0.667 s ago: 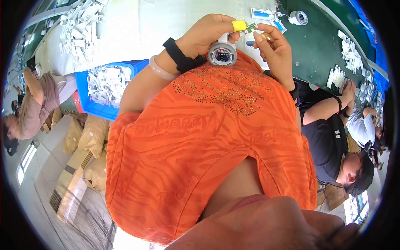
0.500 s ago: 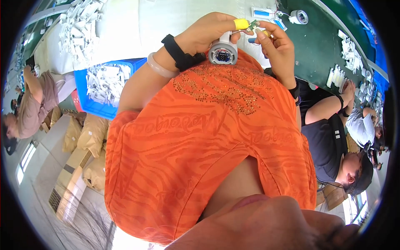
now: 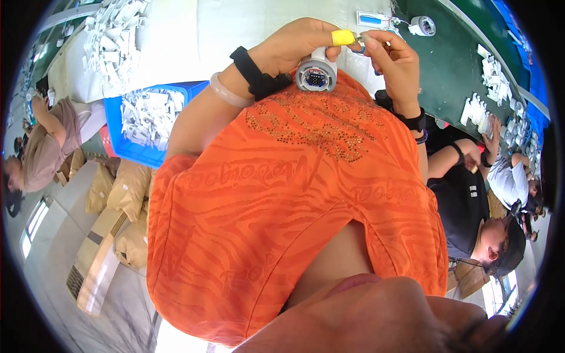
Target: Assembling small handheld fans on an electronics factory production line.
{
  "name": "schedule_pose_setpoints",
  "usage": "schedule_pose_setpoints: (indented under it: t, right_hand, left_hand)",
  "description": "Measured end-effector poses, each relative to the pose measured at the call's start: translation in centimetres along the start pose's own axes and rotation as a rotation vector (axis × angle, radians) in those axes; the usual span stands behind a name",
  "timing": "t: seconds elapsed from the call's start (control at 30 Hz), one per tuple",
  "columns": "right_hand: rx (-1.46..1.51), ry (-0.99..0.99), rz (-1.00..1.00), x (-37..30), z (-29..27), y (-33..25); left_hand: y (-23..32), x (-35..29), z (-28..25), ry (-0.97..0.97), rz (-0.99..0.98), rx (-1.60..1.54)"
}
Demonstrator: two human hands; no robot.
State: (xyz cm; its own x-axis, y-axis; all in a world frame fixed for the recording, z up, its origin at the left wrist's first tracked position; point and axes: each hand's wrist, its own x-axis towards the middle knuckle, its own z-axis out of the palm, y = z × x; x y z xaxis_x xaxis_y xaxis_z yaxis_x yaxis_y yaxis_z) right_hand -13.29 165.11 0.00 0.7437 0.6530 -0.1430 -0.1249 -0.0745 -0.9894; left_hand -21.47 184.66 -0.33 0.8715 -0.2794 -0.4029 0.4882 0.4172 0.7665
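My left hand [image 3: 297, 44] is closed around the neck of a white device [image 3: 316, 76], whose round grey-rimmed face shows a small dark circuit board and red wire. A yellow cover [image 3: 343, 37] wraps my left thumb or fingertip. Right against that tip, the fingers of my right hand [image 3: 394, 62] pinch a small circuit board [image 3: 358, 39], mostly hidden by the fingertips. Something blue shows under the right fingers; I cannot make out what it is. The device rests close to my orange shirt, at the table's near edge.
Beyond my right hand, a similar round device [image 3: 421, 25] is wired to a white housing with a blue part [image 3: 372, 20]. White plastic parts fill a blue bin [image 3: 154, 156] at left and pile on the table [image 3: 112, 41]. A co-worker in black [image 3: 465, 206] sits at right.
My right fingers have closed in on the small board at the yellow cover, hiding most of it. The left hand and device have barely shifted. The co-worker at right has moved their hands.
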Motion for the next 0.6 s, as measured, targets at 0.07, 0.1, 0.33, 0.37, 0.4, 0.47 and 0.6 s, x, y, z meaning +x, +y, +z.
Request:
schedule_pose_setpoints:
  t: [0.07,0.1,0.33,0.37,0.4,0.47,0.6]
  right_hand:
    - [-0.011,0.031,0.025,0.2,0.0,0.3]
    - [-0.011,0.031,0.024,0.2,0.2,0.3]
    - [0.030,0.041,-0.060,0.1,1.3,-0.3]
    - [0.033,0.035,-0.066,0.1,1.3,-0.3]
    - [0.034,0.034,-0.064,0.2,1.3,-0.2]
    - [0.014,0.035,-0.064,0.2,1.2,0.0]
    - [0.006,0.039,-0.065,0.3,1.3,-0.2]
  left_hand:
    - [-0.1,0.0,0.2,0.009,0.019,0.008]
    - [-0.1,0.0,0.2,0.023,0.033,0.016]
    - [-0.2,-0.1,0.1,0.061,0.014,0.030]
    - [-0.3,-0.1,-0.1,0.036,0.025,0.059]
    - [-0.4,0.0,-0.3,0.010,0.036,0.088]
    - [-0.5,0.1,-0.4,0.004,0.040,0.085]
    - [-0.6,0.0,-0.4,0.014,0.051,0.058]
